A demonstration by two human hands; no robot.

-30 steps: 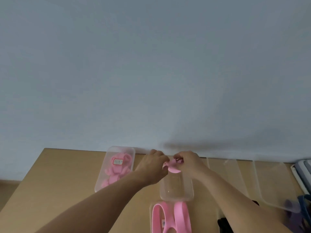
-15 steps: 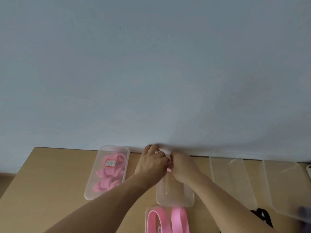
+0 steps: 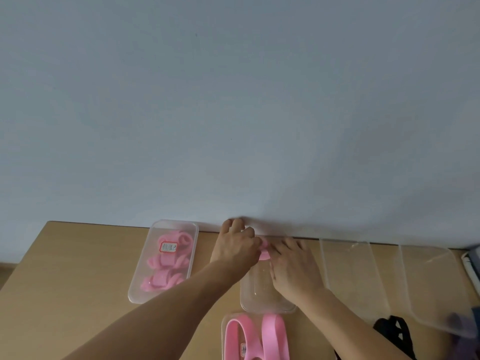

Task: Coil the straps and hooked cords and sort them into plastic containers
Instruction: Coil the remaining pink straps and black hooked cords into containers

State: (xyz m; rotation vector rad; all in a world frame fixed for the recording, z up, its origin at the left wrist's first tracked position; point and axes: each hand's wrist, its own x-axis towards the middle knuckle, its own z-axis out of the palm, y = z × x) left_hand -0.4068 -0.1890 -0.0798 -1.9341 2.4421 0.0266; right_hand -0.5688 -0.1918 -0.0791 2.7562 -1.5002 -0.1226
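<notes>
Both hands meet at the far end of a clear plastic container [image 3: 262,294] that stands on the tan table [image 3: 65,268] close to the pale wall [image 3: 233,100]. Between them is a small pink coiled strap [image 3: 264,252], held just above the container's far end. The left hand [image 3: 233,249] grips the coil with its thumb and forefinger curled onto it, the other fingers lifted toward the wall. The right hand [image 3: 293,266] reaches in from the other side. Its fingertips seem to pinch the coil too, though the grip is partly hidden. To the left stands a second container [image 3: 193,245] that holds several pink coils and a labelled tag. Nearest the camera, a third container [image 3: 224,333] holds loose pink straps [image 3: 275,336]. To the right lie two clear lids [image 3: 350,276] side by side, with a black strap [image 3: 392,331] on the table near them.
</notes>
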